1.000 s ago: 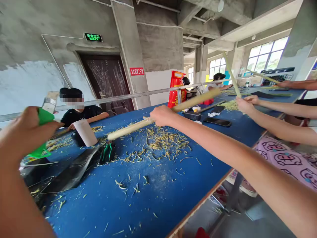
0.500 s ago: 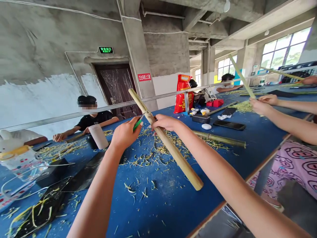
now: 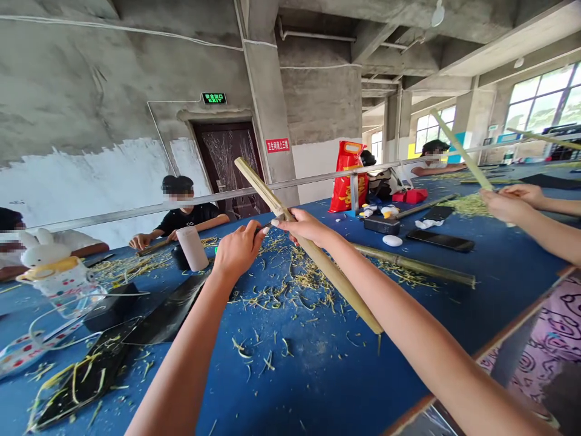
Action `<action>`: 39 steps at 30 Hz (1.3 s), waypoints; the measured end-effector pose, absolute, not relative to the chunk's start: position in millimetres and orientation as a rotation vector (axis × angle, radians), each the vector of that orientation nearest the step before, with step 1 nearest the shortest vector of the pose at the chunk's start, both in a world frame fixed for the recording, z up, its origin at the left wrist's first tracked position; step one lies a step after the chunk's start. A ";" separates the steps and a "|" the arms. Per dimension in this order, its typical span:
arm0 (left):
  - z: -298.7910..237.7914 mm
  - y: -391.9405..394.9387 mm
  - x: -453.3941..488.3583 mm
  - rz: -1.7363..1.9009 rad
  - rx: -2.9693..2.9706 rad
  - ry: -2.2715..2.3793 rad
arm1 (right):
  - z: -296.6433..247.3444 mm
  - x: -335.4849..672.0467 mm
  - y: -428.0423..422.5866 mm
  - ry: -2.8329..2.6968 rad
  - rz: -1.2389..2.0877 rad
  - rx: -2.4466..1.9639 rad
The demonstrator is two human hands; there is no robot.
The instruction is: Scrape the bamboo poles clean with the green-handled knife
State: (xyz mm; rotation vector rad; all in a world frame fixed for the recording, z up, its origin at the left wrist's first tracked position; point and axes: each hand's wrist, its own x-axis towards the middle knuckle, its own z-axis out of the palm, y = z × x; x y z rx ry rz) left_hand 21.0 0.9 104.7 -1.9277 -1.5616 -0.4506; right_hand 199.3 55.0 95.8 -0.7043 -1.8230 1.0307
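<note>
My right hand (image 3: pixel 305 227) grips a long bamboo pole (image 3: pixel 329 269) that slants from upper left down to lower right over the blue table (image 3: pixel 290 378). My left hand (image 3: pixel 238 251) is shut around a small knife (image 3: pixel 267 226), mostly hidden by my fingers, with its tip at the pole near my right hand. Yellowish bamboo shavings (image 3: pixel 304 284) lie scattered beneath both hands. A second bamboo pole (image 3: pixel 415 264) lies on the table to the right, apart from my hands.
A co-worker's hands (image 3: pixel 512 198) at right hold a pale bamboo strip (image 3: pixel 463 154). Other people sit along the table. On it stand a white cylinder (image 3: pixel 193 248), black sheets (image 3: pixel 170 309), a phone (image 3: pixel 440 240) and a plastic container (image 3: pixel 61 284). A metal rail (image 3: pixel 181 201) crosses behind.
The pole has swung from lying nearly flat to slanting toward me, and my hands have come together on it. The knife now reaches the pole. The view has turned slightly left.
</note>
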 end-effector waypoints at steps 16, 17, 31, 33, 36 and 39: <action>91.8 7.8 18.4 -0.461 -2.008 -1.661 | 91.5 185.1 55.6 -1.814 0.961 -0.804; 91.5 8.2 17.4 -0.469 -2.011 -1.651 | 91.8 185.1 55.1 -1.818 0.945 -0.802; 94.2 8.0 16.7 -0.498 -2.042 -1.617 | 92.6 185.1 52.3 -1.818 1.017 -0.770; 94.3 7.1 18.5 -0.473 -2.016 -1.646 | 92.9 184.6 54.3 -1.792 1.085 -0.745; 93.8 6.0 23.4 -0.455 -1.986 -1.689 | 93.5 182.8 55.0 -1.736 1.160 -0.705; 93.4 5.5 27.1 -0.443 -1.959 -1.711 | 92.8 179.5 53.7 -1.707 1.076 -0.756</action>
